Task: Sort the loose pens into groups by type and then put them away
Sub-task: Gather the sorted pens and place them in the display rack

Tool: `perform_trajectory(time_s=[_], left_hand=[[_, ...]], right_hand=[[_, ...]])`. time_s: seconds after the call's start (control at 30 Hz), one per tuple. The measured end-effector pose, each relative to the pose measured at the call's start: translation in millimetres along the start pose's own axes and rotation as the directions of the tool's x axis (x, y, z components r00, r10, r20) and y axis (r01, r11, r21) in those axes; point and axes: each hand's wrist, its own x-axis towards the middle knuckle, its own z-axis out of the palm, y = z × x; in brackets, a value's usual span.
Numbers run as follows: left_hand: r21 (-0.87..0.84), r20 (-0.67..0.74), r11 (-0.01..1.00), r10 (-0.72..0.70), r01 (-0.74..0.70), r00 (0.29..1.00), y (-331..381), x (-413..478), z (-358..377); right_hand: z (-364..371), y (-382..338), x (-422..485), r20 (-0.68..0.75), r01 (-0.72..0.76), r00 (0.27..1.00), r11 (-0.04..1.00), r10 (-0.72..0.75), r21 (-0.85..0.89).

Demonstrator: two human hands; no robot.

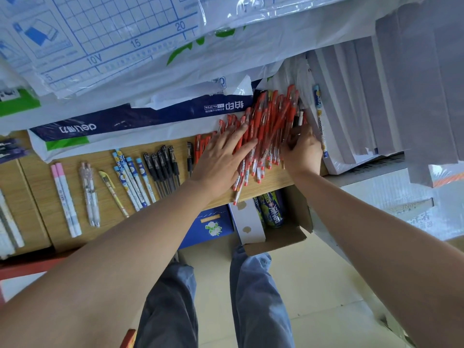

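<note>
Red pens (268, 116) are lying in a loose heap at the right end of the wooden table (42, 187). They are reaching from the far edge to the near edge, and a few tips are overhanging the near edge.

Left hand (221, 156) is lying flat on the heap's left side, palm down, fingers straight and close together, pressing on the pens. Right hand (303, 149) is working at the heap's right side, fingers curled in among the pens and closing on a few; exact count not readable.

Sorted rows are lying along the table toward its left end, each set slanting:
- single black pen (189, 156), just beside the heap
- black pens (163, 169), bunched
- blue patterned pens (133, 177)
- yellow pen (113, 192), alone
- clear pens (89, 192), a pair touching
- pink-capped pens (65, 197), a pair touching

One stray patterned pen (319, 114) is lying past the right hand, against a stack of white paper (364, 96) at the table's right edge. Wrapped paper packs (140, 116) are crowding the far edge. An open cardboard box (276, 237) is sitting on the floor below the near edge, with the person's legs beside it.
</note>
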Motion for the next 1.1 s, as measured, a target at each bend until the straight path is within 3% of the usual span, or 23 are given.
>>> perform_trajectory(time_s=[0.23, 0.43, 0.77, 0.97, 1.1], left_hand=[[-0.045, -0.003, 0.999, -0.016, 0.016, 1.000, 1.1, -4.5, -1.1], [-0.072, 0.004, 0.997, -0.042, 0.042, 0.999, -2.3, -8.6, -0.4], [-0.069, -0.117, 0.997, -0.034, 0.026, 0.993, -2.7, -5.5, -2.2], [0.004, 0.008, 1.000, 0.009, -0.009, 1.000, 8.4, 6.1, -3.8], [0.017, 0.002, 1.000, -0.024, 0.024, 1.000, 13.7, 12.0, 1.3]], right_hand=[[-2.5, -0.8, -3.1, 0.042, -0.067, 0.997, 0.997, 0.065, 0.043], [2.4, -11.1, -10.3, 0.016, 0.000, 1.000, 0.986, -0.003, 0.166], [22.2, -22.9, -22.3, 0.007, 0.180, 0.983, 0.978, -0.182, 0.104], [10.2, -6.5, -18.8, 0.092, 0.276, 0.955, 0.958, -0.283, 0.079], [4.4, -6.2, -14.5, 0.107, 0.278, 0.954, 0.959, -0.282, 0.051]])
